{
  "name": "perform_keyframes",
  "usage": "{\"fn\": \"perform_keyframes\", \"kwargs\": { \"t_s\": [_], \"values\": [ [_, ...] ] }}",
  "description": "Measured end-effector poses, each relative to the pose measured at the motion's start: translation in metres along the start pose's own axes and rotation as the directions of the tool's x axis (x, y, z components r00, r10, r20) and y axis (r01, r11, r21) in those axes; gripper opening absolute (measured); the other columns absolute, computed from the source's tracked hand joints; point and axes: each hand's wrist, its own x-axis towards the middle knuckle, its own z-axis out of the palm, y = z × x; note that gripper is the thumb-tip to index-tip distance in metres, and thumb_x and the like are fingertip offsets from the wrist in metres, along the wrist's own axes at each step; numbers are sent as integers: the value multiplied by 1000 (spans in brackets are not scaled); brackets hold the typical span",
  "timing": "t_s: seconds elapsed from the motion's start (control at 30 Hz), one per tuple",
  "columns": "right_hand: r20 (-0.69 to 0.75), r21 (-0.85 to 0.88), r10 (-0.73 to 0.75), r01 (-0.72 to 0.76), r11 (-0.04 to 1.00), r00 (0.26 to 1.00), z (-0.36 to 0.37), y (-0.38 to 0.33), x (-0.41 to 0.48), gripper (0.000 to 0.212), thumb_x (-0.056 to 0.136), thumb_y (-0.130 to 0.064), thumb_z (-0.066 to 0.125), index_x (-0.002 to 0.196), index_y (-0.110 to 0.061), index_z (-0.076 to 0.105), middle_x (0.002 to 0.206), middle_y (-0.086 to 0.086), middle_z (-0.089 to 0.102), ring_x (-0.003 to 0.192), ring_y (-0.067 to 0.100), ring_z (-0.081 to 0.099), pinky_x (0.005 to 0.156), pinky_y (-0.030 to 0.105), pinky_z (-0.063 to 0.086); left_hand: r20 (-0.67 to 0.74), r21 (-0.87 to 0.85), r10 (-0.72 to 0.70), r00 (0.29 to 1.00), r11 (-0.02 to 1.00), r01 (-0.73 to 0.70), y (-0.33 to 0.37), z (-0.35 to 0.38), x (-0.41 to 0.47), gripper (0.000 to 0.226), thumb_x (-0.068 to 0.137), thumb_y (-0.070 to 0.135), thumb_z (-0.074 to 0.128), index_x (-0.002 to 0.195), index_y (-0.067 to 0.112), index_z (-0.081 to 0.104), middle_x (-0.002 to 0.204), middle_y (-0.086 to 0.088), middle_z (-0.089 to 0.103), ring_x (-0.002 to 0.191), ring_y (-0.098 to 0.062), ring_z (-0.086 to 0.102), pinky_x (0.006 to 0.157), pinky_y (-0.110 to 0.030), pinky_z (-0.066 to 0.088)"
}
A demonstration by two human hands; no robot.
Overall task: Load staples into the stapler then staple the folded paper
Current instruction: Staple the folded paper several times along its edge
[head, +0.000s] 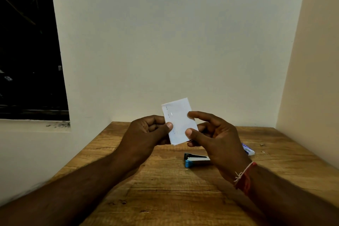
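Observation:
Both hands hold a small folded white paper [178, 119] upright above the table. My left hand [146, 130] pinches its left edge between thumb and fingers. My right hand [212, 135] grips its lower right corner, thumb on the front. Several staples show along the paper's left side. A blue and black stapler [195, 159] lies on the wooden table [165, 189] just below my right hand, partly hidden by it. Beyond my right wrist a blue and white staple box [248, 149] rests on the table.
A pale wall stands right behind the table, and another wall closes in on the right. A dark window [27, 51] fills the upper left. A few small specks lie near the table's far right corner [262, 145].

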Motion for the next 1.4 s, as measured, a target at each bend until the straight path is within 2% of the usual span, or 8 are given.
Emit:
{"fn": "perform_keyframes", "kwargs": {
  "t_s": [0.2, 0.47, 0.7, 0.77, 0.97, 1.17, 1.27, 1.4],
  "values": [
    [50, -31, 2, 0, 1000, 999, 1, -2, -1, 49, 91, -3, 85, 127, -34, 78, 89, 13, 80, 80, 31, 83, 75, 32, 69, -69, 82, 21, 997, 997, -15, 0, 1, 2, 31, 111, 27, 64, 100, 4, 80, 86, -5, 85, 74, -14, 81, 68, -24, 65],
    [114, -61, 7, 0, 998, 993, 3, -4, -3, 50, 91, -1, 84, 128, -33, 78, 94, 10, 83, 82, 29, 84, 75, 32, 69, -101, 33, 21, 995, 999, -18, 6, -3, 2, 50, 114, 34, 58, 73, 16, 80, 79, -12, 81, 76, -30, 81, 88, -54, 68],
    [151, -38, 31, -26, 999, 988, 3, -2, -3, 50, 90, -1, 84, 127, -34, 80, 97, 12, 82, 81, 31, 83, 77, 38, 70, -135, 50, 14, 991, 999, -7, 8, -7, 3, 58, 113, 46, 55, 67, 19, 80, 75, -15, 81, 67, -28, 76, 81, -47, 64],
    [149, 8, 41, -43, 999, 988, 2, 0, -3, 52, 91, 1, 83, 129, -34, 80, 96, 15, 81, 81, 34, 82, 78, 42, 70, -129, 2, -3, 992, 1000, 3, 8, -6, 4, 55, 112, 48, 54, 76, 17, 80, 78, -12, 80, 71, -25, 77, 75, -40, 67],
    [152, 145, 101, -123, 982, 983, -2, 3, 1, 53, 86, -6, 84, 131, -33, 79, 90, 16, 79, 79, 37, 75, 83, 45, 67, 13, -148, -26, 1000, 989, 28, 4, -7, 7, 47, 106, 48, 56, 120, 12, 83, 99, -15, 82, 92, -31, 81, 86, -46, 68],
    [204, 168, 124, -159, 973, 971, -4, 4, 2, 56, 83, -10, 83, 134, -34, 77, 90, 14, 77, 76, 33, 73, 85, 46, 64, 82, -321, -102, 991, 939, 123, 5, -6, 6, 47, 97, 44, 62, 127, 13, 81, 129, -25, 79, 124, -48, 75, 97, -56, 65],
    [202, 161, 120, -154, 975, 972, -5, 4, 2, 56, 82, -11, 83, 133, -34, 77, 91, 15, 77, 76, 32, 73, 82, 44, 64, 93, -341, -131, 987, 927, 155, 5, -8, 6, 47, 102, 42, 60, 132, 10, 79, 131, -27, 78, 124, -51, 74, 101, -59, 63],
    [214, 147, 111, -144, 979, 971, -6, 3, 2, 56, 83, -10, 82, 133, -34, 77, 96, 19, 76, 77, 35, 73, 83, 46, 65, 178, -375, -171, 969, 899, 227, 8, -10, 7, 48, 105, 42, 59, 129, 5, 78, 122, -25, 78, 101, -37, 78, 91, -51, 65]
  ]
}}
